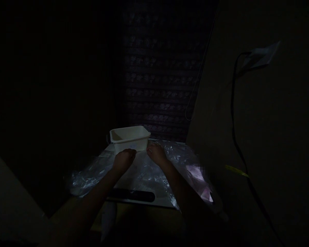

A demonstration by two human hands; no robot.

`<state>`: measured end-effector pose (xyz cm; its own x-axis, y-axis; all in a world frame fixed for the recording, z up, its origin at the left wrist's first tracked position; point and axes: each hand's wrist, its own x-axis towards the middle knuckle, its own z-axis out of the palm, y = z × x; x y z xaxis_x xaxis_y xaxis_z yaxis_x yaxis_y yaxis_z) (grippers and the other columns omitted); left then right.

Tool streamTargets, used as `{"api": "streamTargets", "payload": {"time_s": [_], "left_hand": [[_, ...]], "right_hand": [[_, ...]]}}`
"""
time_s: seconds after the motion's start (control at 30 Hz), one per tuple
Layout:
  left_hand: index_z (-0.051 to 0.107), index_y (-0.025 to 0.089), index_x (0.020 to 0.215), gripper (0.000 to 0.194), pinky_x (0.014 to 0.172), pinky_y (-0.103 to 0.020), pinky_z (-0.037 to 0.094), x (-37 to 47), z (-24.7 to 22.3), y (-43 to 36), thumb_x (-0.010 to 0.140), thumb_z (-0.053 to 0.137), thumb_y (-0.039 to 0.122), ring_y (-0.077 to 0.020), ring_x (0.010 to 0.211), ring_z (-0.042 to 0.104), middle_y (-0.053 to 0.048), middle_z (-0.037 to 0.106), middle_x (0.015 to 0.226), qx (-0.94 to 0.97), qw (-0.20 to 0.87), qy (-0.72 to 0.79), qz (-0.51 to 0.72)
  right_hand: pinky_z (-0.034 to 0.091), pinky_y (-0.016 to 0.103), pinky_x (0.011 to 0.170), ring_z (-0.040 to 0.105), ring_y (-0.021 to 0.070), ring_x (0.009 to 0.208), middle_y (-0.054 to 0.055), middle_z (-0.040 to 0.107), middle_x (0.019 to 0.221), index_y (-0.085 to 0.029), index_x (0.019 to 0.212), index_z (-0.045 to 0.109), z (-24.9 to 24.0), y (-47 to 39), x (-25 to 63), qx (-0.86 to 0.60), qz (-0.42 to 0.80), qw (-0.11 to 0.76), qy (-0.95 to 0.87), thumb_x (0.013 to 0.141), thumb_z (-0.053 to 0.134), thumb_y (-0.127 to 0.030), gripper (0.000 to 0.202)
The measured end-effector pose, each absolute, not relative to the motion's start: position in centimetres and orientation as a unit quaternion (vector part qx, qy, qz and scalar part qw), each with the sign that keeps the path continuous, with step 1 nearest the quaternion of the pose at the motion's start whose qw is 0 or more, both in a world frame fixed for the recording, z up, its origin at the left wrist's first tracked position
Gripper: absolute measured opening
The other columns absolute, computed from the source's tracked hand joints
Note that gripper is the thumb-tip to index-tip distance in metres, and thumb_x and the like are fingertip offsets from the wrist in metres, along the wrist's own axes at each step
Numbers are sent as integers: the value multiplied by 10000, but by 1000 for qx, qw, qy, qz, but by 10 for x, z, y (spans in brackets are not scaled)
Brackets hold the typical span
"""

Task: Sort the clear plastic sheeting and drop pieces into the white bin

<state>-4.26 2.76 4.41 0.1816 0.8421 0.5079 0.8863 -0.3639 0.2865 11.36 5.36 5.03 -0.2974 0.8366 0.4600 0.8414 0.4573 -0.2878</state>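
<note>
"Toward the far side of the table (161,199), your tub (130,140) stands upright, with loose plastic (151,175) spread before it and out to either side. Your left hand (125,158) is just in front of it, your right hand (156,153) just beside its right corner."

"Are your 2 hands gripping anything?"

"Your fingers are curled on each, and you may be pinching the plastic, but it's too dark to tell."

"What could trip you up?"

"Mostly the gloom: with your knuckles so near the tub, you could misjudge its wall and knock it. If plastic runs under it, a hard tug might drag or tip it."

"And at the sides?"

"Your plastic reaches the table's edges, so its weight could make it slip. Pull your 2 hands apart sharply and it might tear."
</note>
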Motion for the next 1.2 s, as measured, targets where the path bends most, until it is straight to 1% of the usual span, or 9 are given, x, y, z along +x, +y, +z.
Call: {"api": "streamTargets", "payload": {"time_s": [0.13, 0.23, 0.53, 0.63, 0.73, 0.87, 1.0, 1.13, 1.2], "left_hand": [[587, 214, 683, 165, 670, -270, 374, -49, 53, 24, 609, 463, 295, -184, 728, 525, -37, 598, 780, -702, -110, -524, -469], [593, 196, 641, 162, 655, -274, 384, -48, 60, 18, 572, 497, 307, -181, 697, 529, -32, 608, 731, -653, -190, -520, -516], [581, 149, 590, 156, 640, -256, 397, -44, 98, 7, 550, 533, 292, -153, 659, 532, -26, 592, 639, -585, -218, -508, -594], [559, 131, 587, 170, 578, -248, 416, -40, 120, 15, 540, 542, 294, -129, 571, 534, -13, 563, 568, -550, -257, -461, -647], [539, 118, 609, 200, 469, -242, 417, -34, 134, 24, 532, 547, 302, -98, 430, 506, -1, 539, 537, -541, -326, -438, -639], [528, 117, 590, 189, 404, -229, 398, -31, 127, 36, 533, 546, 296, -88, 375, 486, 3, 526, 517, -560, -355, -454, -595], [542, 121, 608, 177, 388, -218, 377, -36, 106, 47, 538, 539, 283, -97, 396, 493, -17, 545, 534, -601, -402, -453, -521], [547, 125, 609, 157, 385, -203, 355, -37, 97, 52, 551, 521, 269, -92, 410, 490, -23, 549, 545, -613, -405, -468, -492], [544, 128, 600, 146, 390, -203, 352, -36, 97, 51, 553, 515, 263, -92, 412, 489, -21, 546, 542, -620, -399, -472, -484]], "right_hand": [[338, 257, 683, 504, 132, 734, 14, 583, 755, -193, 694, 576, 61, 60, 132, -491, 76, 359, -790, 639, 411, -204, 174], [367, 227, 638, 522, 119, 691, 20, 590, 733, -167, 674, 578, 65, 61, 144, -467, 133, 402, -777, 622, 415, -189, 172], [383, 222, 601, 516, 105, 623, 25, 582, 651, -125, 640, 564, 95, 48, 154, -430, 175, 492, -736, 613, 427, -205, 161], [384, 210, 547, 511, 98, 573, 19, 572, 616, -122, 657, 555, 107, 45, 155, -424, 225, 526, -702, 606, 439, -222, 161], [378, 202, 510, 501, 90, 525, 12, 555, 569, -120, 642, 544, 113, 44, 157, -428, 259, 551, -668, 593, 456, -231, 150], [370, 199, 490, 488, 83, 494, 2, 539, 527, -117, 649, 541, 107, 46, 165, -468, 292, 541, -634, 587, 466, -211, 136], [365, 196, 486, 481, 74, 493, 4, 548, 572, -113, 707, 547, 93, 48, 178, -497, 347, 487, -629, 569, 490, -203, 174], [361, 184, 467, 478, 72, 513, -3, 541, 616, -125, 819, 524, 76, 49, 175, -455, 397, 439, -665, 533, 536, -244, 310], [357, 176, 458, 475, 72, 524, -15, 534, 631, -141, 884, 498, 68, 50, 167, -433, 387, 425, -694, 493, 565, -226, 405]]}}
